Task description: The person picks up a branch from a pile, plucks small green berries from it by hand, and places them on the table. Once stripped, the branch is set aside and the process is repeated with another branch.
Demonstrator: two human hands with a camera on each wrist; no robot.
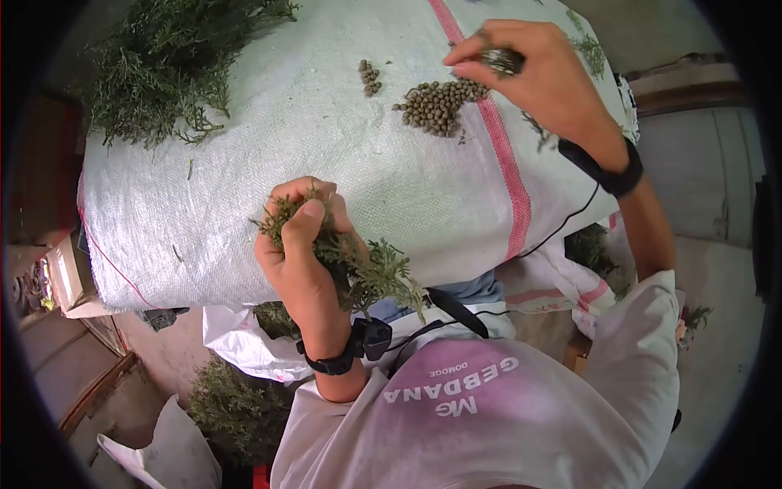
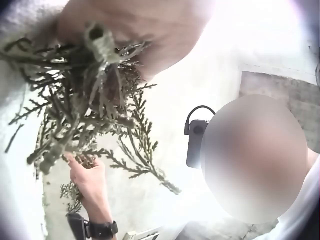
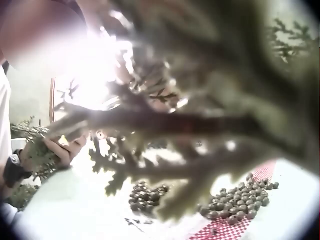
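Note:
My left hand (image 1: 303, 273) grips a bunch of green evergreen sprigs (image 1: 379, 273) near the sack's front edge, thumb on top. In the left wrist view the cut stems and leafy sprigs (image 2: 80, 110) hang below that hand. My right hand (image 1: 558, 85) is curled above the far right of the white woven sack (image 1: 228, 204), pinching an evergreen sprig whose leaves (image 1: 539, 130) show under the palm. Leaves of this sprig (image 3: 190, 175) blur across the right wrist view. Just left of the right fingers lies a pile of small round brown seed cones (image 1: 436, 110), with a smaller cluster (image 1: 369, 79) beside it.
A large heap of evergreen branches (image 1: 155, 69) lies on the sack's far left. Loose leaf bits are scattered about. A red-striped band (image 1: 509, 179) crosses the sack. Below are white bags (image 1: 252, 346) and more greenery (image 1: 236, 407). A cable (image 1: 562, 224) runs from the right wrist.

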